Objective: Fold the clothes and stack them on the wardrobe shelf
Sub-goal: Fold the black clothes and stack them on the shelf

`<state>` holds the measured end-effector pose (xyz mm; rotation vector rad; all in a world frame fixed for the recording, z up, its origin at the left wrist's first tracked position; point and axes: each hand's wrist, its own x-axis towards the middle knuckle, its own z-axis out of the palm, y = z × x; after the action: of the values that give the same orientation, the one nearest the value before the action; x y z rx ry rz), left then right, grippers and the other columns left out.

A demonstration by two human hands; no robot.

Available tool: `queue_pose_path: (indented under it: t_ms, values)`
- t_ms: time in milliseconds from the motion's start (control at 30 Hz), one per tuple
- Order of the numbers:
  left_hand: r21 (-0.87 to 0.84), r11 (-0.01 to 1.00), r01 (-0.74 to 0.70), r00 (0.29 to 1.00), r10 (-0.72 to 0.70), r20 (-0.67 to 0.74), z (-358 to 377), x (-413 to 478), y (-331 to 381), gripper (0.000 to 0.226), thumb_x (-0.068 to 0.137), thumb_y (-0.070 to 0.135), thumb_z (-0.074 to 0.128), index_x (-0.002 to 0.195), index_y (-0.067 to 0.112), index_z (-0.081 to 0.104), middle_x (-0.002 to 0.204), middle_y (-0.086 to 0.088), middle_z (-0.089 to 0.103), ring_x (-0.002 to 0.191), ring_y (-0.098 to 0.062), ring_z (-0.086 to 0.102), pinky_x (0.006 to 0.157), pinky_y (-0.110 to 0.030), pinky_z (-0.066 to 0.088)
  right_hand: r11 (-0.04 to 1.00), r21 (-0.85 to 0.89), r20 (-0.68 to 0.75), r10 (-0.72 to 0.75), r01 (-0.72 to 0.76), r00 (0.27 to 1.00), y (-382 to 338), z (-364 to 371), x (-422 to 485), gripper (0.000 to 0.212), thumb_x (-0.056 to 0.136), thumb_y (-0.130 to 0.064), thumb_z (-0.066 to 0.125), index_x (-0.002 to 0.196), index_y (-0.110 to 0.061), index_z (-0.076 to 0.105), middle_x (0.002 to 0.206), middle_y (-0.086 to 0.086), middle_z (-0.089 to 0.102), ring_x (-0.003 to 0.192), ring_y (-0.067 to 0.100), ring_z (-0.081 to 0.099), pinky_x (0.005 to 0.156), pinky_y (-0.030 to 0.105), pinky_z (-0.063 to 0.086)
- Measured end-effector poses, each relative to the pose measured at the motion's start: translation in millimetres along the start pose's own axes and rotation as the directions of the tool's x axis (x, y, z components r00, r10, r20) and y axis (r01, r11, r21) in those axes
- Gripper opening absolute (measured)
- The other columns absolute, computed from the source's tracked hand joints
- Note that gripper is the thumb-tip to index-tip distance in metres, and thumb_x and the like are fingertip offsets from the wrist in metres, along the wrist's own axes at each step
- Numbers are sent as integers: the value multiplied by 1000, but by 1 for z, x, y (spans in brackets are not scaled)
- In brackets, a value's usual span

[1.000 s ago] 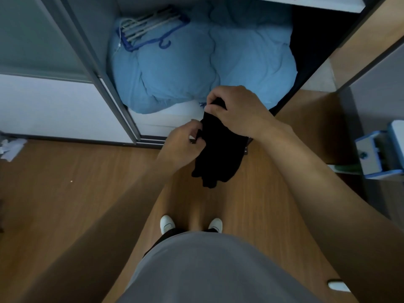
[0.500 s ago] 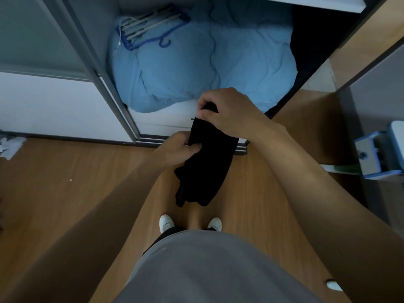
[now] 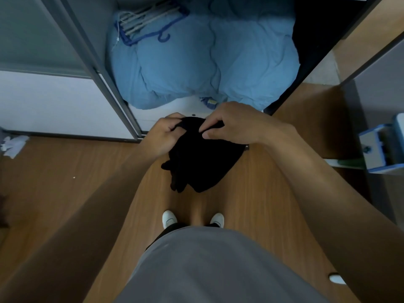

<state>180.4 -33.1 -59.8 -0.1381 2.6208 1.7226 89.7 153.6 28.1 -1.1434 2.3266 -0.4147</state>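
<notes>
A small black garment (image 3: 203,162) hangs bunched in the air in front of me, above the wooden floor. My left hand (image 3: 162,136) grips its upper left edge with curled fingers. My right hand (image 3: 236,124) pinches the upper right edge between thumb and fingers. The cloth droops below both hands in loose folds. The open wardrobe (image 3: 170,114) stands just beyond, its white bottom shelf edge right behind my hands.
A bulky light blue duvet (image 3: 196,62) fills the wardrobe's bottom, with blue and white hangers (image 3: 148,20) on top. A sliding door frame (image 3: 102,79) stands left. A blue and white box (image 3: 380,147) sits right. White scraps (image 3: 13,143) lie left on the floor (image 3: 65,182).
My hands came level and spread along the garment's top edge. The left hand rose to the top; the cloth hangs wider and shorter than before.
</notes>
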Motion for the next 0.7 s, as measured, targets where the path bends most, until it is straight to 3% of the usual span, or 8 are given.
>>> queue_pose_path:
  t_ms: [100,200,367,533,633,700]
  values:
    - [117,989,88,996,-85,-32,1,6,-1,18,94,-3,51,86,-6,67,96,-20,62,88,-22,59,80,-33,45,1000,-5,-31,-18,18,999,1,1,2,23,95,-38,60,116,-39,72,121,-22,67,101,-7,56,84,15,44]
    - [218,959,181,982,-188,10,2,11,-1,14,88,7,60,76,3,65,91,-11,63,85,-23,61,76,-36,47,998,-69,-35,-13,11,999,1,5,5,24,96,-34,58,114,-34,73,116,-15,70,97,0,58,80,23,46]
    - [293,954,67,996,-47,-76,1,5,1,13,82,7,61,71,7,67,80,0,60,80,-22,61,72,-31,46,974,-193,-46,112,-119,993,3,8,5,24,93,-36,60,111,-31,74,110,-4,71,99,16,63,80,32,47]
    - [303,951,54,989,-8,-150,2,7,3,36,87,1,53,56,19,50,64,6,52,67,-15,53,64,-25,35,950,-230,-326,132,-213,936,-3,7,9,25,96,-38,53,108,-29,74,112,2,69,106,27,61,80,36,42]
    - [321,945,65,992,-25,-125,1,8,4,41,87,1,52,55,27,48,61,8,53,67,-16,53,63,-25,35,950,-242,-306,116,-195,945,-8,6,9,26,97,-35,51,109,-29,73,117,0,67,108,27,60,85,39,46]
    - [304,951,64,988,-16,-155,1,6,3,34,86,-1,52,59,20,56,65,6,58,70,-17,57,64,-23,38,949,-249,-241,135,-196,961,-9,5,6,23,94,-33,54,103,-29,75,113,1,67,107,28,62,85,38,47]
